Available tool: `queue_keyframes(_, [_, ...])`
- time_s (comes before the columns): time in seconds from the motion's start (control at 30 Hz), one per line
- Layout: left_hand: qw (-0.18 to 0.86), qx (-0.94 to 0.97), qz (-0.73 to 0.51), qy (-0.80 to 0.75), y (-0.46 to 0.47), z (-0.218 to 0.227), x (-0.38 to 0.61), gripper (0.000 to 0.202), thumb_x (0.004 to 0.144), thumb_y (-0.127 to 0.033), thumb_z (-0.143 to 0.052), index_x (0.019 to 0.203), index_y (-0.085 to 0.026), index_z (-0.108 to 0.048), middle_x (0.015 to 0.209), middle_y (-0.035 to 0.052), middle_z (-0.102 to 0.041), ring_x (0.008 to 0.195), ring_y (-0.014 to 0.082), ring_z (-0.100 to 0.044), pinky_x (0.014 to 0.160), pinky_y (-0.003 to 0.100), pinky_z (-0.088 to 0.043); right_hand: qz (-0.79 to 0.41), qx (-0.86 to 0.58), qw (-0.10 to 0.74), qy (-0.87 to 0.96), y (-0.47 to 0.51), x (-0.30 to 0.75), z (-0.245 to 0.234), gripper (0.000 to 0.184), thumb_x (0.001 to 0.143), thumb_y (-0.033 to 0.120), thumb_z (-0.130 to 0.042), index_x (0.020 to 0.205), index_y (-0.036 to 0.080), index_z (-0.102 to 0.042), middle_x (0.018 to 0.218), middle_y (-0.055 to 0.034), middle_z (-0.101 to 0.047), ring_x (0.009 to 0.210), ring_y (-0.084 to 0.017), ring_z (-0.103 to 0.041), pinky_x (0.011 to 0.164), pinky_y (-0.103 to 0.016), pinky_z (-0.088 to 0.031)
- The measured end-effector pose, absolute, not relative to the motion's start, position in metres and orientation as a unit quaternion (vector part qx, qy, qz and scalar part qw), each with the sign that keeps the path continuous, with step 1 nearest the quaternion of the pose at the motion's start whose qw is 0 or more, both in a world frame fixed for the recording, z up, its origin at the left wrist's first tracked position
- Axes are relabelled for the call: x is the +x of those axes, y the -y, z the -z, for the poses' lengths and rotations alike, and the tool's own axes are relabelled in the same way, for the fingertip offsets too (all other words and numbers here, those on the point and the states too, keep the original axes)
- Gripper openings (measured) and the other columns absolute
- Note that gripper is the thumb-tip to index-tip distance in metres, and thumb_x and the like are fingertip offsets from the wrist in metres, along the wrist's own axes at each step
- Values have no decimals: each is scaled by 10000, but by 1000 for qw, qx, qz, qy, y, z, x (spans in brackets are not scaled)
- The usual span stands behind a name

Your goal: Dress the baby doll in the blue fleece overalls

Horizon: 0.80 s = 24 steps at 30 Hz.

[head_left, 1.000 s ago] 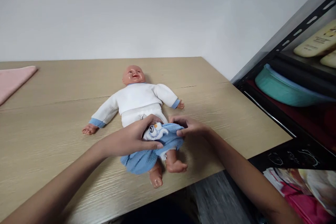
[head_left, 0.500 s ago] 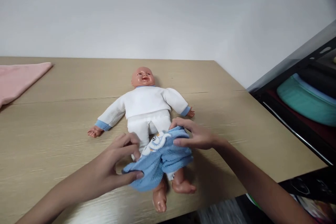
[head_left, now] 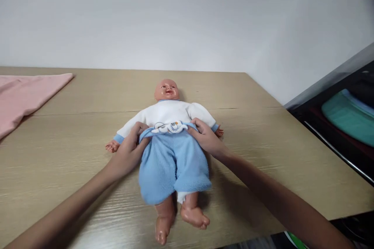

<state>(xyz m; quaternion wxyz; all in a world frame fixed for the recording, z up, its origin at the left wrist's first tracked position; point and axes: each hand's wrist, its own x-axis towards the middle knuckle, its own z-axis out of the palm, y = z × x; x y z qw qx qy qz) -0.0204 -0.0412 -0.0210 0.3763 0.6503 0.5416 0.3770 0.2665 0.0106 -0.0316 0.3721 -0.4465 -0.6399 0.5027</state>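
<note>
A baby doll [head_left: 166,89] in a white top lies on its back in the middle of a light wooden table [head_left: 263,144], head away from me. Light blue fleece trousers [head_left: 173,165] cover its legs up to the waist, with a small white animal patch at the waistband. My left hand [head_left: 130,151] pinches the waistband at the doll's left side as I see it. My right hand [head_left: 207,138] grips the waistband on the other side. The doll's bare feet stick out below the trouser legs near the table's front edge.
A pink cloth [head_left: 26,95] lies at the table's far left. A dark metal shelf [head_left: 336,120] stands to the right and holds a teal basin [head_left: 349,118]. A plain white wall runs behind the table.
The blue trousers were bunched round the doll's knees; both hands have pulled them up to its waist. The view has shifted so the doll sits more central.
</note>
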Motion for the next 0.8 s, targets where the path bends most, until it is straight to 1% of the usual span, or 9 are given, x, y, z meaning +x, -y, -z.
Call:
queue_keyframes(0.23, [429,626,-377,-531,12,33,-24,384,1018,-613,-653,1027,-230,-620,932,-5,-613,888,221,-582,820,323,-478,-478,-440,387,654,-19,261,23,380,980,572,-708,868,231,-583,818,20,-516,790,-186,-480,742,-326,-403])
queue_keyframes(0.33, [318,679,-398,-529,20,37,-28,317,1022,-547,-682,970,-235,-665,1081,52,-670,1095,281,-628,1014,397,-498,-404,-443,412,686,-8,267,15,295,1003,479,-697,863,246,-583,837,12,-531,820,-205,-511,788,-342,-422])
queue_keyframes(0.4, [234,720,-412,-507,20,37,-30,255,1048,-475,-660,981,-231,-684,1276,90,-661,1303,312,-587,1186,444,-420,-300,-445,452,712,-5,267,11,241,1019,401,-683,864,254,-570,909,-12,-572,908,-228,-545,880,-362,-439])
queue_keyframes(0.43, [223,735,-409,-493,18,36,-31,238,1067,-455,-634,1008,-229,-682,1319,94,-653,1331,309,-578,1205,444,-401,-259,-446,465,720,-5,266,11,224,1031,382,-671,877,258,-568,940,-21,-588,943,-237,-554,916,-368,-440])
queue_keyframes(0.47, [235,741,-399,-487,14,35,-31,238,1088,-451,-601,1027,-229,-664,1284,84,-662,1280,294,-600,1164,427,-423,-240,-450,465,723,-9,265,12,211,1051,387,-651,903,262,-566,947,-22,-594,947,-239,-558,927,-370,-442])
queue_keyframes(0.53, [281,726,-373,-505,2,33,-29,268,1115,-475,-544,1011,-235,-600,1054,26,-660,1038,250,-623,973,374,-466,-275,-469,438,716,-21,262,17,223,1081,443,-609,954,268,-557,903,-1,-576,889,-229,-550,889,-360,-450])
queue_keyframes(0.6, [305,697,-360,-540,-12,32,-27,316,1112,-506,-529,935,-245,-521,864,-28,-563,866,219,-554,834,348,-425,-343,-483,403,697,-40,259,25,275,1073,513,-593,963,265,-550,866,17,-559,848,-215,-540,858,-346,-461])
queue_keyframes(0.7, [318,674,-370,-555,-26,32,-25,334,1093,-525,-545,917,-246,-494,806,-48,-492,799,196,-488,759,329,-381,-400,-469,372,694,-65,259,35,345,1032,583,-619,978,243,-610,965,-13,-667,956,-228,-615,936,-359,-507])
queue_keyframes(0.8, [324,678,-376,-543,-28,34,-27,349,1081,-557,-580,954,-234,-545,826,-41,-513,787,188,-484,740,321,-383,-430,-443,343,708,-71,270,40,364,1014,594,-644,1029,233,-685,1077,-53,-748,1070,-271,-673,1023,-414,-532])
